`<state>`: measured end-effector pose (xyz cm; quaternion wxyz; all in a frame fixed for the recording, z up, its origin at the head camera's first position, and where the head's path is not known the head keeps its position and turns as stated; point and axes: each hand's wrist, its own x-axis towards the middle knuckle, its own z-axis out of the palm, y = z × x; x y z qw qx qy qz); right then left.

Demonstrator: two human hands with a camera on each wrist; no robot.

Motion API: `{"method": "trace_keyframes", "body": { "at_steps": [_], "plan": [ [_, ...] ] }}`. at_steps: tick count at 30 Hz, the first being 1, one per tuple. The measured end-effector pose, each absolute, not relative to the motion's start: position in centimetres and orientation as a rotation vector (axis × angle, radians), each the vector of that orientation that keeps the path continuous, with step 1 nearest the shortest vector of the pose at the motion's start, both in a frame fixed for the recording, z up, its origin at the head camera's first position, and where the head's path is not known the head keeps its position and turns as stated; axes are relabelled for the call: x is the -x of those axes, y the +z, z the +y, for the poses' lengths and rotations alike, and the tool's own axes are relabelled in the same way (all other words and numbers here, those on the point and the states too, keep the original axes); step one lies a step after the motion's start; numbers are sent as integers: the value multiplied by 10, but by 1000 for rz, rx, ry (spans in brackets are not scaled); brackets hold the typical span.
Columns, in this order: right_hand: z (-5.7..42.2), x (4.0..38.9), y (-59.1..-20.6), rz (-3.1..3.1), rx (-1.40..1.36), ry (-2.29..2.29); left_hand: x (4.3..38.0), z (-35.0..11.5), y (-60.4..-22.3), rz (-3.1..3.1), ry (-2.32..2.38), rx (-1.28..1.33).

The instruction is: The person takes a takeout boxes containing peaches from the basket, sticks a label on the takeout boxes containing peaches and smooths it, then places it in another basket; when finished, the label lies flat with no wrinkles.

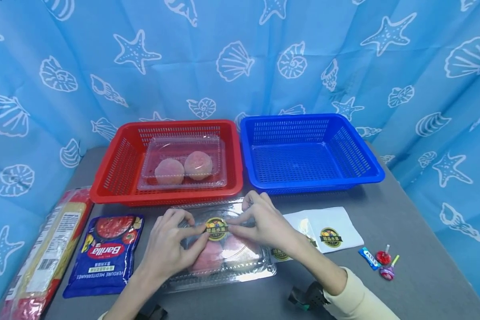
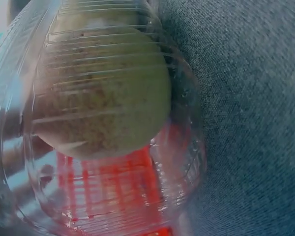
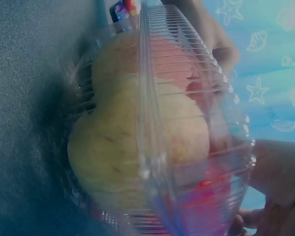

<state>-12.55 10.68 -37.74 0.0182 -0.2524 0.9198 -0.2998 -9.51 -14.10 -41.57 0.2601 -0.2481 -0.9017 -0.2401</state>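
A round black-and-gold fruit sticker lies over the lid of a clear plastic clamshell box. My left hand pinches its left edge between thumb and index finger. At the opposite edge my right hand holds it the same way, fingertips close over the lid. Inside the closed box are pinkish peaches; a peach fills much of the left wrist view, and the right wrist view shows a pale yellow one through the ribbed plastic wall.
Behind stands a red basket holding another clear box with two peaches. A blue basket is beside it. White backing paper with more stickers lies right, near candies. A blue Barilla pouch and pasta pack lie left.
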Motion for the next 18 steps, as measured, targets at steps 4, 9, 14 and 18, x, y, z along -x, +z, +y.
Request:
{"method": "trace_keyframes", "body": {
  "at_steps": [4,9,14,18],
  "plan": [
    [104,122,-381,2926,841,-948,96,-142,-416,-2361,-688,716],
    [97,119,-383,2957,925,-943,99,-142,-415,-2348,-750,715],
    [93,116,-385,2945,928,-832,98,-138,-414,-2490,-686,646],
    [92,116,-386,2989,875,-817,98,-136,-412,-2552,-590,646]
  ]
}}
